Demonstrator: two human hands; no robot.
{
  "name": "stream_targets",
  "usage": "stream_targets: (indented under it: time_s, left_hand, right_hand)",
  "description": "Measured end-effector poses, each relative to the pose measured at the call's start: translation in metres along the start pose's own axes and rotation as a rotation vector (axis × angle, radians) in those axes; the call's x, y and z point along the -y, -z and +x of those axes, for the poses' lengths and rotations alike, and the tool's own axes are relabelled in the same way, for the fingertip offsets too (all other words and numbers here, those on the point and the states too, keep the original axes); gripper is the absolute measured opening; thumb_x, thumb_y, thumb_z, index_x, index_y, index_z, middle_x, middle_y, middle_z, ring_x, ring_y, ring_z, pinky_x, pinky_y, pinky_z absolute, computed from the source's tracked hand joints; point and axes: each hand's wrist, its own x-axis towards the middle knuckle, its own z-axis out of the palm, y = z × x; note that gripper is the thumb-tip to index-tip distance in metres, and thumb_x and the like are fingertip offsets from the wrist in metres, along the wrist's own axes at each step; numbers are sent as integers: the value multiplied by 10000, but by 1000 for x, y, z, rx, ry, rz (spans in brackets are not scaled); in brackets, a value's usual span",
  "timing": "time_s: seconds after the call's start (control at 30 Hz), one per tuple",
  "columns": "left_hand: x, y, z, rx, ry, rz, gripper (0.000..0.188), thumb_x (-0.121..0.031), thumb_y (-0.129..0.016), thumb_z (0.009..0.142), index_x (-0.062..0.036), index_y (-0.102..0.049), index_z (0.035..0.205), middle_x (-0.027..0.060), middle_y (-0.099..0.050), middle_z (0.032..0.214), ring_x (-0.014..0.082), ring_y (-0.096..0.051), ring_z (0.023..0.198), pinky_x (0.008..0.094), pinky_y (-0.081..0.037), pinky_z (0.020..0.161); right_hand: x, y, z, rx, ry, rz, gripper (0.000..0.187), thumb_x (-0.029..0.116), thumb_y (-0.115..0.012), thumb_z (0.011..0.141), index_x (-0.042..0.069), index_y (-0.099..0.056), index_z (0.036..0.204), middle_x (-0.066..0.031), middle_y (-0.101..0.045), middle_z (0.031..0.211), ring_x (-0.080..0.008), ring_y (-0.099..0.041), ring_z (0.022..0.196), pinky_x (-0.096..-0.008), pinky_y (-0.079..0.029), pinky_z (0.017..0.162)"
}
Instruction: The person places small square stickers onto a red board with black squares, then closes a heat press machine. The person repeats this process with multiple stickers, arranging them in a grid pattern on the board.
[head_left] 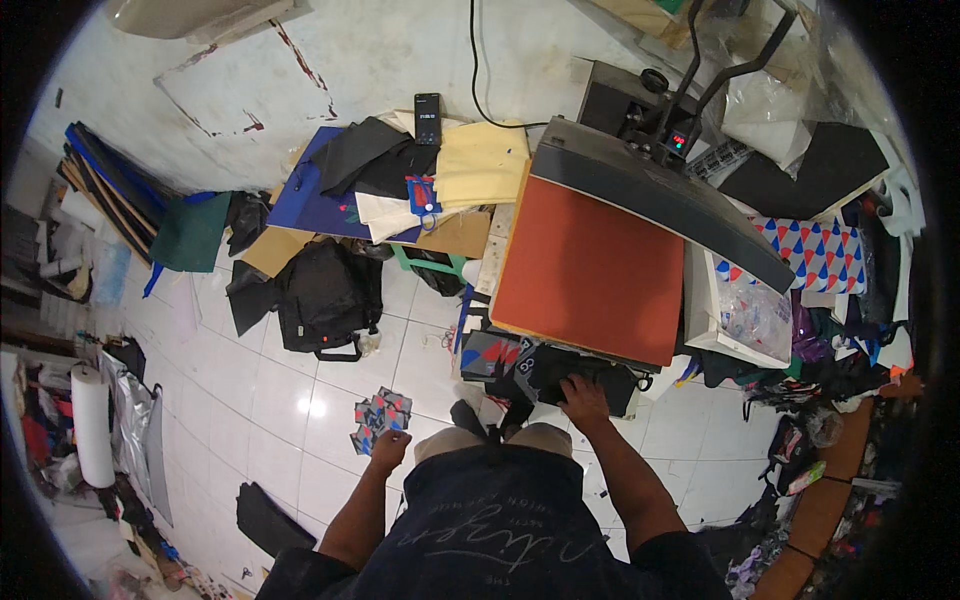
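My left hand (pixel 390 452) is closed at the lower edge of a fanned bunch of grey pieces with a red and blue pattern (pixel 378 415), and appears to hold them above the white tiles. On the other side, my right hand (pixel 585 402) rests with its fingers spread on black fabric (pixel 556 372), just below a heat press. Grey, red and blue patterned fabric (pixel 490 356) lies left of the black fabric. The press has a rust-red lower bed (pixel 600 270) and a dark upper plate (pixel 650 190) raised at an angle.
A white box with clear plastic (pixel 750 318) stands right of the press. Folded cloths (pixel 480 165) and a phone (pixel 428 120) are along the wall. A black backpack (pixel 330 295) sits on the floor. Dark folded cloth (pixel 272 520) lies lower left; a white roll (pixel 92 425) is farther left.
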Motion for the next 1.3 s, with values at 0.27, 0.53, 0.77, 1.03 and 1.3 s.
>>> stream_targets:
  time_s: [0.27, 0.53, 0.77, 1.03, 1.3]
  left_hand:
    - [16, -32, 29, -72, -122, 151, 361, -319, -654, 806, 16, -671, 938, 178, -678, 900, 284, -649, 873, 386, -498, 768]
    - [-30, -55, -7, 7, -17, 83, 350, -302, -644, 826, 20, -666, 959, 171, -678, 911, 263, -642, 893, 371, -487, 788]
    - [-32, -44, 19, 7, -114, 5, 326, -276, -658, 830, 24, -648, 958, 144, -669, 863, 212, -636, 817, 329, -495, 736]
    - [-158, -49, -30, 75, -268, -20, 299, -254, -637, 867, -7, -628, 1035, 88, -639, 777, 144, -583, 697, 291, -462, 645]
    - [-287, -92, -88, 591, -298, -593, 391, -238, -603, 901, -10, -519, 1209, 89, -603, 1062, 172, -572, 980, 328, -460, 837]
  right_hand:
    - [-12, 2, 5, -15, 104, -1, 555, 356, -715, 752, 127, -532, 1223, -106, -484, 1236, -297, -501, 1156, -520, -351, 1001]
    - [-20, 12, 5, -52, 98, 209, 321, 287, -590, 848, 99, -607, 1108, -106, -581, 1124, -304, -574, 1042, -477, -412, 929]
    - [-25, 11, 5, -118, -22, 390, 204, 236, -561, 860, 72, -629, 960, -148, -650, 898, -346, -612, 854, -458, -446, 807]
    - [-27, 67, -12, -408, -13, 518, 190, 189, -543, 908, 36, -600, 1006, -177, -645, 857, -336, -622, 781, -416, -483, 758]
    - [16, 128, -4, -414, -376, 2035, 155, 133, -540, 948, 53, -584, 1074, -35, -638, 1026, -123, -606, 927, -303, -493, 811]
